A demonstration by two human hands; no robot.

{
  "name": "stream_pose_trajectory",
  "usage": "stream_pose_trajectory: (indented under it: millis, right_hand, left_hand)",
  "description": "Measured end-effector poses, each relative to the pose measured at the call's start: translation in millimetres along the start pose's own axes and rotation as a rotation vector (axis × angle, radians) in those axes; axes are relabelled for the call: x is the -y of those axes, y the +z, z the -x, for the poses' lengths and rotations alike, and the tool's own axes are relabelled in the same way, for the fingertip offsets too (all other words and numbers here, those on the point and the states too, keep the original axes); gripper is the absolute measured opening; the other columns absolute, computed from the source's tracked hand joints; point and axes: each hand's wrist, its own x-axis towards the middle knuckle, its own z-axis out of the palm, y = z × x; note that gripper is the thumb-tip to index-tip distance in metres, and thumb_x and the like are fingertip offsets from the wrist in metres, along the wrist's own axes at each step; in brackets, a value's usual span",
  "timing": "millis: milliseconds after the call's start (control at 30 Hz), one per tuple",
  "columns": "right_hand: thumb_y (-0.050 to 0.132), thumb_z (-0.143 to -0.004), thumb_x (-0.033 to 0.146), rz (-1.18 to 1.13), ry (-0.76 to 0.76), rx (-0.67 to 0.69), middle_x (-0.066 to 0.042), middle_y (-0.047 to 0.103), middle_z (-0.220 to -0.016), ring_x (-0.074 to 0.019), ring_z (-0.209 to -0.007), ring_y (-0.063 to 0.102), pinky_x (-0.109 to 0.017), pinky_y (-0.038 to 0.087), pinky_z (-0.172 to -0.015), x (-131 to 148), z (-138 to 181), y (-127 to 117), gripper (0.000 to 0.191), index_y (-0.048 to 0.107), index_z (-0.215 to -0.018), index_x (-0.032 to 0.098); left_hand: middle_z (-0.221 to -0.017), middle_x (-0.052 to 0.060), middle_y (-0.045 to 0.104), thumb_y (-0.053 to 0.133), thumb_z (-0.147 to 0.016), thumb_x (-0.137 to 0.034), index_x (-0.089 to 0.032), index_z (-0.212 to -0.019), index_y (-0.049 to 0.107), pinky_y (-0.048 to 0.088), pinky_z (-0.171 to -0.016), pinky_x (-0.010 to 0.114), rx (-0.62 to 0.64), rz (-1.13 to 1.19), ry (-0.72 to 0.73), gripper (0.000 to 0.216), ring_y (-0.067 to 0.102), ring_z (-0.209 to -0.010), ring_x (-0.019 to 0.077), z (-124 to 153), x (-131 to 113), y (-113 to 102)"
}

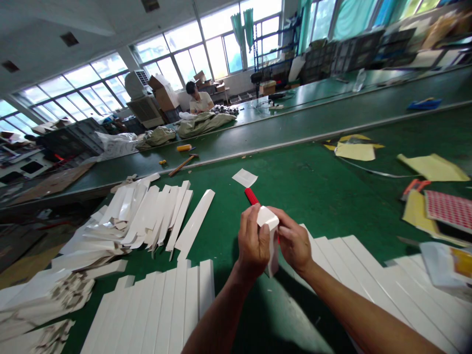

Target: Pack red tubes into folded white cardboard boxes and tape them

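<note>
Both hands are closed on a white rectangular, box-like piece (pixel 268 218) held on end above the green table, its top end facing me. My left hand (pixel 253 242) grips its left side, thumb on the near face and fingers curled round the far side. My right hand (pixel 295 241) pinches its right edge near the top. Just beyond the left fingers is a red ribbed handle (pixel 251 195); the rest of that tool is hidden. A small bit of red also shows by the right fingers, and I cannot tell what it belongs to.
Rows of long white pieces (pixel 158 300) lie at front left, and more white pieces (pixel 354 260) at right. Loose white strips (pixel 147 216) are heaped at left. Farther off are a hammer (pixel 182 165), a paper square (pixel 245 178), yellow sheets (pixel 356 151) and a seated person (pixel 199 101).
</note>
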Motion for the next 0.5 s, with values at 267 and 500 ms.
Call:
stream_pose_trajectory:
  millis: [267,500]
  right_hand:
    - [0.061,-0.081,0.029,0.603,-0.107,-0.026,-0.012,0.063,-0.108,-0.0273,-0.096,0.061,-0.042,0.052,-0.08,-6.2,10.4,18.2,0.036,0.051,-0.114,0.021]
    - [0.058,-0.085,0.028,0.684,-0.178,0.001,-0.012,0.06,-0.105,-0.0245,-0.088,0.061,-0.039,0.051,-0.073,-18.9,13.8,19.3,0.036,0.043,-0.117,0.02]
  left_hand:
    - [-0.123,0.021,0.063,0.038,-0.099,-0.02,-0.007,-0.139,0.04,0.054,-0.096,0.038,0.178,-0.333,0.215,0.042,0.06,-0.117,0.024,-17.0,-1.0,-27.3]
    - [-0.111,0.017,0.069,0.04,-0.098,-0.02,-0.008,-0.13,0.051,0.058,-0.088,0.036,0.249,-0.434,0.2,0.036,0.068,-0.101,0.0233,-23.4,-6.3,-36.5]
